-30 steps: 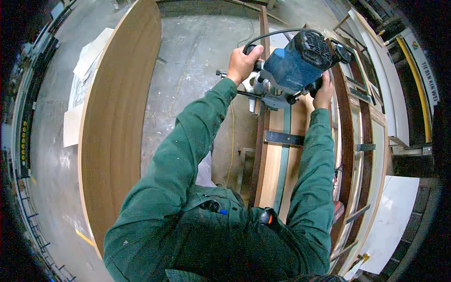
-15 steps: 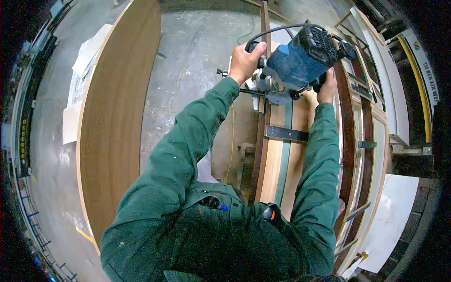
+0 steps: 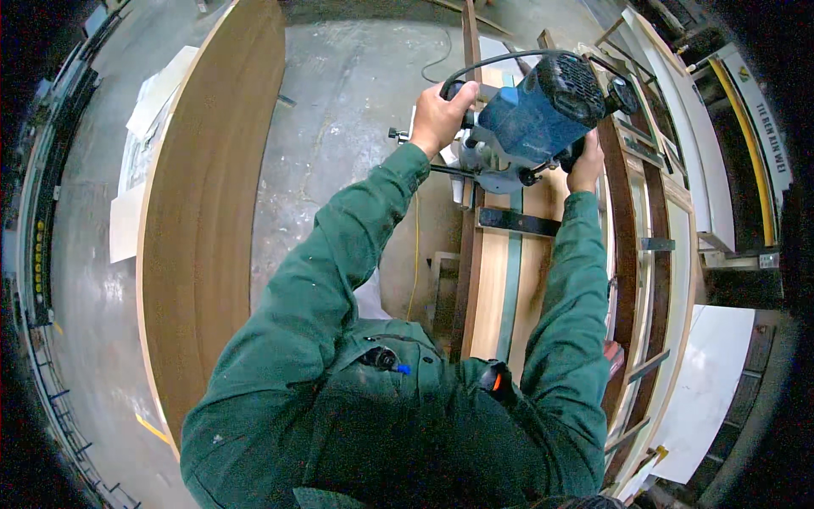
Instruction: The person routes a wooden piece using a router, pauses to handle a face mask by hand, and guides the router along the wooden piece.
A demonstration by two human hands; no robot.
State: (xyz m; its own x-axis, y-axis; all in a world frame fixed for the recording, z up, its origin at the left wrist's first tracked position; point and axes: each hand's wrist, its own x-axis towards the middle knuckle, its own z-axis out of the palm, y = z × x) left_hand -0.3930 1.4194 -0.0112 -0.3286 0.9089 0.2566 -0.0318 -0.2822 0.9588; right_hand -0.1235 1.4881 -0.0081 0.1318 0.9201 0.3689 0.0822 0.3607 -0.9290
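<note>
A blue and black plunge router (image 3: 536,114) stands tilted in view over the dark edge board (image 3: 469,280) of a long wooden frame. My left hand (image 3: 438,117) is closed around its left knob. My right hand (image 3: 586,164) wraps the knob on the other side, partly hidden behind the motor housing. The router's base and guide rods show beneath it, but the bit is hidden. Its black cable (image 3: 500,58) arcs from the motor over my left hand. A dark metal crosspiece (image 3: 519,222) spans the frame just on my side of the router.
A large brown wood panel (image 3: 208,220) stands along the left. Inside the frame lie pale boards with a green strip (image 3: 511,297). More frames with metal brackets (image 3: 649,365) and a white board (image 3: 702,382) are at the right. A yellow cord (image 3: 416,254) trails on the concrete floor.
The crosspiece and frame sit slightly higher in view, closer to the router. Both hands keep their grip on it, and it has shifted little in view.
</note>
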